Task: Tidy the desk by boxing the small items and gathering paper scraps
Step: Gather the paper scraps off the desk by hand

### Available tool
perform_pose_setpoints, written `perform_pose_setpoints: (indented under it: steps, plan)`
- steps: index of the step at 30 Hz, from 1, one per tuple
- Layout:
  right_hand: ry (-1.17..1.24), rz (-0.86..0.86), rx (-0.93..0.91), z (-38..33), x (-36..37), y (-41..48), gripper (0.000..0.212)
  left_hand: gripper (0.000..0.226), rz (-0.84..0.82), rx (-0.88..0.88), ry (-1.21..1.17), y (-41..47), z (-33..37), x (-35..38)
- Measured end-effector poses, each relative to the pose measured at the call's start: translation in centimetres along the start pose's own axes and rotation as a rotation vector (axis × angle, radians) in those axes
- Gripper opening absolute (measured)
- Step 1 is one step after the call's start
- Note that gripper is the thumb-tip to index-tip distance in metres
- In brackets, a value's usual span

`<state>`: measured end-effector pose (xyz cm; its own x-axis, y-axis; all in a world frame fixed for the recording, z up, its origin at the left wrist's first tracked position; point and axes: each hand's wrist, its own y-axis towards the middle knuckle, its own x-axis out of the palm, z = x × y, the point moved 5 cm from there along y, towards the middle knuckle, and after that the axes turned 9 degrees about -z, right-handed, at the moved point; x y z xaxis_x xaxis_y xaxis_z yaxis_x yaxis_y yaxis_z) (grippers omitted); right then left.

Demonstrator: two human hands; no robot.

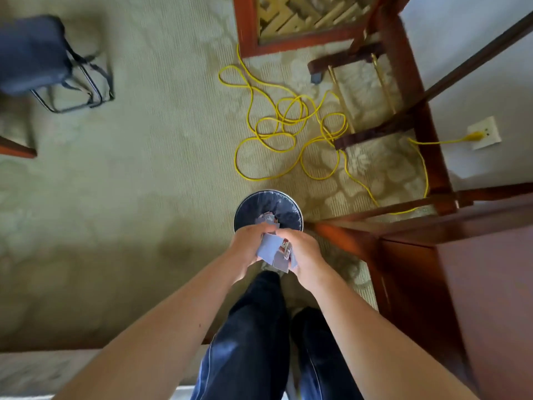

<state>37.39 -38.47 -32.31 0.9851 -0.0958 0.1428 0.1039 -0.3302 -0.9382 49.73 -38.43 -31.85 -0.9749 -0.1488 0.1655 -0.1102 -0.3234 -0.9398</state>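
The left hand (pixel 248 243) and right hand (pixel 305 253) cup the paper scraps (pixel 272 250) between them, each grip curled round the bundle, likely so none spill. They hang over the near rim of the lined bin (pixel 250 205) on the carpet (pixel 144 168); a few loose scraps lie inside. The wooden bench (pixel 476 255) stands right.

The carpet (pixel 144 168) is lit softly and evenly — a dim shadow is spread at lower left. Edges are bowed by the lens; the blue bag (pixel 31 53) and paper scraps (pixel 272 251) are blurred.
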Motion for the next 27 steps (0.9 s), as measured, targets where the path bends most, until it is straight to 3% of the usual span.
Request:
perform_pose_setpoints:
  steps: [2,9,14,18,21,27]
  plan:
    - [0.043,-0.009,0.039,1.1,-0.3,3.0,0.009,0.016,-0.018,-0.008,-0.059,2.7,-0.9,-0.5]
    - [0.138,-0.013,0.078,3.6,-0.5,11.7,0.021,0.051,-0.006,-0.029,-0.125,9.7,-3.3,-2.4]
    - [0.187,-0.008,0.112,4.1,-0.5,13.2,0.048,0.064,-0.042,-0.037,-0.146,11.0,-3.1,-2.6]
    - [0.160,0.061,0.114,4.1,-1.0,12.5,0.050,0.068,-0.005,-0.052,-0.157,11.5,-4.0,-3.4]
    - [0.136,0.078,0.077,3.7,-1.2,10.9,0.046,0.064,0.037,-0.034,-0.123,10.4,-3.9,-3.4]
    - [0.105,0.114,-0.024,1.8,-1.0,3.8,0.032,0.032,0.080,0.008,-0.003,4.0,-1.5,-1.3]
